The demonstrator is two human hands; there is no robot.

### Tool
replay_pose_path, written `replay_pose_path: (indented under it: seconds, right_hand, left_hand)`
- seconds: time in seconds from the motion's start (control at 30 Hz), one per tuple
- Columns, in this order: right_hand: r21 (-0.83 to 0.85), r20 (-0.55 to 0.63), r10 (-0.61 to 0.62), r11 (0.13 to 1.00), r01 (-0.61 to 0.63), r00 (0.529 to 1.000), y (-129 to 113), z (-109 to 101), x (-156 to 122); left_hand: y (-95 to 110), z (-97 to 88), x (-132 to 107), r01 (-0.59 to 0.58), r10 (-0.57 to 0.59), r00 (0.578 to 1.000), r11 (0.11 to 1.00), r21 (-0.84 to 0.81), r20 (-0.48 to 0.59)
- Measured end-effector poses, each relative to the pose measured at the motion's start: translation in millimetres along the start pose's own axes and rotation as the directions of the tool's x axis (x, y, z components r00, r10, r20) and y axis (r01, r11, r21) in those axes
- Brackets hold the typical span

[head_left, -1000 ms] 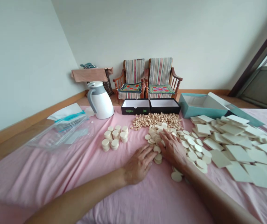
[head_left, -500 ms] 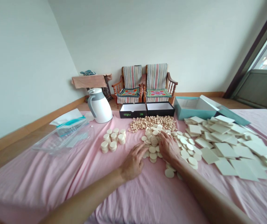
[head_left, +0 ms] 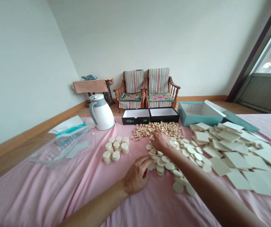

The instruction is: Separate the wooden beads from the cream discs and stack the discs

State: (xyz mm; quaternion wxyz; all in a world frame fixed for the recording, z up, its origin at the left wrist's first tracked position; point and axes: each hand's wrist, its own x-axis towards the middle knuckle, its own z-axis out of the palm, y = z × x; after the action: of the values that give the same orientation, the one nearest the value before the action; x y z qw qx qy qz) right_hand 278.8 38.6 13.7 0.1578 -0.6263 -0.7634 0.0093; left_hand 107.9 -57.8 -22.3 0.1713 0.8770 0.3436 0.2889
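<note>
On the pink cloth lies a loose heap of cream round discs (head_left: pixel 166 159), thin and flat. My right hand (head_left: pixel 161 141) reaches over the heap's far side, its fingers closed down on a pale disc (head_left: pixel 152 137) that shows at the fingertips. At the heap's near left edge rests my left hand (head_left: pixel 137 175), fingers curled together; what they hold, if anything, is hidden. Several short stacks of round discs (head_left: pixel 116 155) stand left of the hands. Just beyond my right hand spreads a pile of small light-brown wooden pieces (head_left: pixel 143 130).
Square cream boards (head_left: pixel 237 154) are heaped at the right, before a teal box (head_left: pixel 192 118). Two shallow black boxes (head_left: pixel 135 120) (head_left: pixel 164 118) stand at the back. A white jug (head_left: pixel 104 116) and clear plastic packaging (head_left: pixel 59 146) are on the left.
My right hand has moved from the heap's right side to its far left side, near the wooden pieces. Some discs have shifted. My left hand stays beside the heap, and the view has tilted slightly.
</note>
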Motion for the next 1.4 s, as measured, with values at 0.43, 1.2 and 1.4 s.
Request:
replay_pose_path:
  seconds: [0.43,1.2,1.4]
  right_hand:
    - [0.15,0.04,-0.146,0.979,0.138,0.989,-14.4,21.3,19.8]
    - [0.034,0.207,-0.24,0.971,0.239,0.948,-8.8,-4.9,-1.1]
    - [0.021,0.199,-0.279,0.96,0.28,0.94,-26.0,-3.7,1.9]
  left_hand:
    - [-8.9,-5.6,1.1,0.237,-0.227,0.97,0.963,0.125,-0.092]
    - [-8.3,-20.7,-0.4,0.165,-0.203,0.976,0.931,0.327,0.085]
    - [-11.3,-21.1,-1.4,0.182,-0.214,0.974,0.935,0.303,0.076]
